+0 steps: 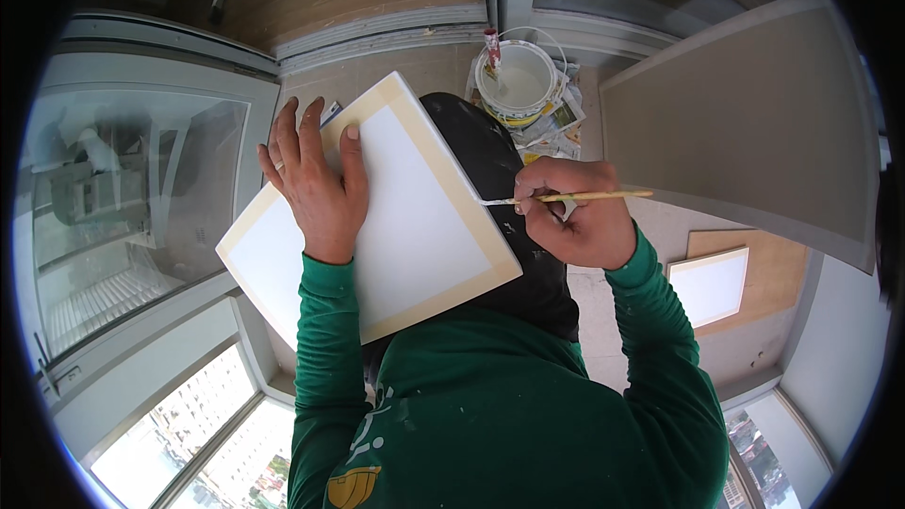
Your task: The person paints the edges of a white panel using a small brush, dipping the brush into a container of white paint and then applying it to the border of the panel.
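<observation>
A white square panel (413, 217) with a cream tape border lies tilted across my lap, over dark trousers. My left hand (320, 179) rests on its upper left part, fingers spread and reaching the far-left edge, the thumb on the tape. My right hand (577, 212) pinches a thin paintbrush (603, 195) with a yellowish wooden handle pointing right. The white brush tip meets the panel's right side edge, or lies very close to it. A bit of a small object (330, 111) shows behind the panel's far edge; its kind I cannot tell.
Ahead stands a white paint bucket (518, 118) with a wire handle on newspaper (567, 113), a red-handled brush (492, 47) inside. A large grey board (745, 123) leans at the right. Behind it, another taped white panel (709, 285) lies on brown board (782, 269). A glass door (141, 179) stands left.
</observation>
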Demonstrator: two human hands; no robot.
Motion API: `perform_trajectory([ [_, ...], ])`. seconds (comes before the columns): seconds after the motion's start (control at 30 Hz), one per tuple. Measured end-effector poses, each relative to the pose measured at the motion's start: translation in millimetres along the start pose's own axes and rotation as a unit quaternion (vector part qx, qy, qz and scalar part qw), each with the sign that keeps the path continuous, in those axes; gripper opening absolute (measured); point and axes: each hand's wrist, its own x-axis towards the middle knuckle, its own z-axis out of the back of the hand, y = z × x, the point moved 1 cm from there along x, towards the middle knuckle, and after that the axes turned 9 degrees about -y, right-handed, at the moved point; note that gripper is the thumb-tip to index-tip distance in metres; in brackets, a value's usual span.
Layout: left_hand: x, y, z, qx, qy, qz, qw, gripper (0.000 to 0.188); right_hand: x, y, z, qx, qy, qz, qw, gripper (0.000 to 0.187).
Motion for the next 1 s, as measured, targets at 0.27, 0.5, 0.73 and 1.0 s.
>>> perform_trajectory([
  [0.27, 0.8, -0.6, 0.0, 0.002, -0.002, -0.001, 1.0, 0.049, 2.5, 2.9, -1.7, 0.012, -0.022, 0.01, 1.0, 0.018],
  [0.5, 0.9, -1.5, 0.5, -0.001, -0.001, 0.003, 1.0, 0.048, 2.8, 0.6, -3.8, -0.002, -0.011, 0.011, 1.0, 0.017],
  [0.73, 0.4, -0.4, -0.7, -0.001, 0.005, 0.003, 1.0, 0.048, -2.5, 9.8, 3.5, -0.044, 0.048, -0.015, 0.998, 0.014],
  [1.0, 0.7, -0.3, -1.4, -0.002, 0.002, 0.004, 1.0, 0.047, 6.9, 3.4, -4.0, -0.02, -0.006, 0.017, 1.0, 0.016],
])
